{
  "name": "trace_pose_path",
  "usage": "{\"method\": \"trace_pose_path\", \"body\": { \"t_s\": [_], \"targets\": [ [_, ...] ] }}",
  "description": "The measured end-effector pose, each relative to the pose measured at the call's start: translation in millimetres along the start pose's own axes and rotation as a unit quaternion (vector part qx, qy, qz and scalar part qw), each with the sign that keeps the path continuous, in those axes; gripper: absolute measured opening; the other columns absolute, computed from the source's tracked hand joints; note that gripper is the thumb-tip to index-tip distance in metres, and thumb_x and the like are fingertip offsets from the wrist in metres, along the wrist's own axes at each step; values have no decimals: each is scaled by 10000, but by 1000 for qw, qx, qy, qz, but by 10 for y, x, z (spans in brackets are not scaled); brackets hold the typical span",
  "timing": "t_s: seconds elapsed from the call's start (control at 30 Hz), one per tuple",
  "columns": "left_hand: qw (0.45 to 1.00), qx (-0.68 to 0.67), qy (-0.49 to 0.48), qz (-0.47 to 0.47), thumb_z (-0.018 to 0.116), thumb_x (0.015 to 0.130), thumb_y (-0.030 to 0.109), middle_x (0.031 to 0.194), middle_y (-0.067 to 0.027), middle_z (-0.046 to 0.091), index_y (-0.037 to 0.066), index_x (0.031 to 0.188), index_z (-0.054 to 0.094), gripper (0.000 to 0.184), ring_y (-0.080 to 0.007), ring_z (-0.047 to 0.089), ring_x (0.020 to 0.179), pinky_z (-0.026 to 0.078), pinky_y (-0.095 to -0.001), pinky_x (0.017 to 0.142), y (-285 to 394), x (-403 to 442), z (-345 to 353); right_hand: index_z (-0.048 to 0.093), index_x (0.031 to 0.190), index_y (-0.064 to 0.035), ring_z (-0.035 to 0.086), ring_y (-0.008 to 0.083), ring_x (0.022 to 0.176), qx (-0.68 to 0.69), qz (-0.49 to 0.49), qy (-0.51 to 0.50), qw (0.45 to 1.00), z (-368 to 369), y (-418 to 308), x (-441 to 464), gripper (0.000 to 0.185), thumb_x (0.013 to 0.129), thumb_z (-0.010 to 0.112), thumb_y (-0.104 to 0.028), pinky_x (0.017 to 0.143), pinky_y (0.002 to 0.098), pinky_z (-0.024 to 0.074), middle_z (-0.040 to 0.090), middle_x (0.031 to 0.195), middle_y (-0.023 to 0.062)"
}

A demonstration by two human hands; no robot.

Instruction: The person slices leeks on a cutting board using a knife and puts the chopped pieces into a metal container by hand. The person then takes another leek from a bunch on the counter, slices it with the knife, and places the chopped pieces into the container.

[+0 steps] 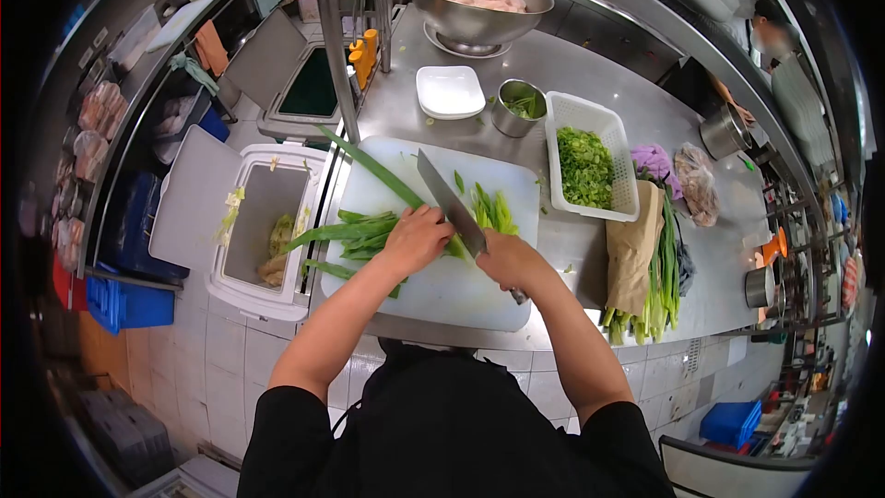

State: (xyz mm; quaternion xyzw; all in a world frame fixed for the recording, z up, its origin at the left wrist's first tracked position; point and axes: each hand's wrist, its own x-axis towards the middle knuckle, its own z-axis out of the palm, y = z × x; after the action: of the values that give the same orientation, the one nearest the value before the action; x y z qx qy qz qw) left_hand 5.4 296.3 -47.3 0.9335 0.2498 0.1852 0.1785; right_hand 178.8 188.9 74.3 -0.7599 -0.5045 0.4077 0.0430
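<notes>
On the white cutting board (442,300) my right hand (509,261) is wrapped round the handle of a large knife (450,200), whose blade slants up and to the left. My left hand (419,238) presses on a bunch of green onions (355,232), fingers closed over the stalks just left of the blade. One long green leaf (378,166) reaches past the board's upper left corner. Cut green pieces (493,209) lie to the right of the blade. The ends of the stalks under my left fingers are partly hidden.
Right of the board stand a white basket of chopped greens (585,166) and wrapped green onions (636,258). Behind are white dishes (450,92), a metal cup (519,108) and a bowl of pale meat (479,0). An open bin (267,221) is left. A person (797,83) stands far right.
</notes>
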Motion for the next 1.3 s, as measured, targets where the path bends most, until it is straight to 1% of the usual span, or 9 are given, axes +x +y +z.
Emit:
{"method": "trace_pose_path", "body": {
  "t_s": [0.13, 0.37, 0.43, 0.53, 0.67, 0.8, 0.93, 1.1, 1.3],
  "targets": [
    [1000, 8, 23, 19, 732, 823, 144, 972, -33, 593, 157, 930, 729, 108, -258, 582, 1036, 445, -459, 898, 57, -21, 23, 578, 1205, 55, 730, 406, 769, -22, -57, 103, 993, 486, 407, 354, 392, 925, 549, -218, 793, 505, 575, 724, 870, 274],
    [997, -23, -64, 44, 747, 775, 151, 1062, -36, 621, 147, 866, 693, 106, -257, 579, 1106, 417, -447, 929, 424, -312, -352, 572, 1229, 54, 710, 451, 910, 54, -9, 45, 997, 379, 341, 287, 420, 930, 564, -241, 866, 535, 547, 726, 907, 286],
    [999, -16, 26, 27, 748, 751, 121, 1029, -66, 641, 131, 847, 679, 118, -281, 608, 1050, 448, -449, 885, 353, -416, -742, 571, 1263, 52, 719, 428, 808, 15, -53, 91, 994, 466, 454, 363, 439, 934, 561, -237, 823, 523, 557, 723, 859, 277],
    [989, -19, 132, -67, 744, 696, 32, 899, -140, 640, 65, 851, 674, 174, -376, 626, 888, 505, -458, 786, -196, -696, -1435, 564, 1276, 61, 713, 404, 706, 16, -66, 90, 994, 476, 484, 377, 449, 939, 555, -235, 779, 512, 564, 718, 817, 267],
    [923, 89, 221, -303, 718, 748, 17, 1020, -158, 683, 28, 945, 693, 198, -385, 653, 971, 520, -459, 882, -1489, -1400, -1801, 567, 1243, 65, 698, 379, 623, 42, -49, 74, 995, 405, 382, 281, 421, 945, 550, -232, 725, 498, 569, 715, 799, 259],
    [900, 34, 300, -314, 740, 760, 54, 1115, -146, 711, 56, 1056, 742, 296, -379, 666, 1064, 529, -444, 947, -1512, -1160, -1580, 569, 1249, 45, 687, 349, 581, 58, -46, 62, 995, 364, 340, 279, 401, 947, 542, -218, 662, 474, 570, 710, 794, 252],
    [990, 25, 135, -29, 702, 844, 104, 994, -72, 676, 121, 937, 718, 96, -309, 644, 1009, 483, -487, 842, -709, -124, -821, 571, 1250, 23, 665, 326, 533, 82, -46, 52, 994, 343, 380, 261, 381, 953, 528, -212, 621, 460, 566, 700, 767, 233],
    [990, 109, -57, -72, 727, 910, 219, 1071, -36, 624, 175, 1012, 735, 111, -268, 572, 1136, 427, -501, 977, -458, 203, -356, 571, 1220, 30, 663, 311, 518, 92, -30, 53, 994, 322, 332, 103, 362, 952, 526, -210, 599, 457, 563, 702, 771, 219],
    [988, 117, -86, -47, 736, 902, 256, 1075, -47, 596, 183, 1024, 736, 142, -280, 559, 1139, 433, -491, 979, -351, 187, -254, 581, 1186, 31, 683, 305, 540, 49, -41, 43, 997, 146, 331, 320, 340, 944, 522, -200, 596, 452, 568, 704, 779, 214]
  ]
}}
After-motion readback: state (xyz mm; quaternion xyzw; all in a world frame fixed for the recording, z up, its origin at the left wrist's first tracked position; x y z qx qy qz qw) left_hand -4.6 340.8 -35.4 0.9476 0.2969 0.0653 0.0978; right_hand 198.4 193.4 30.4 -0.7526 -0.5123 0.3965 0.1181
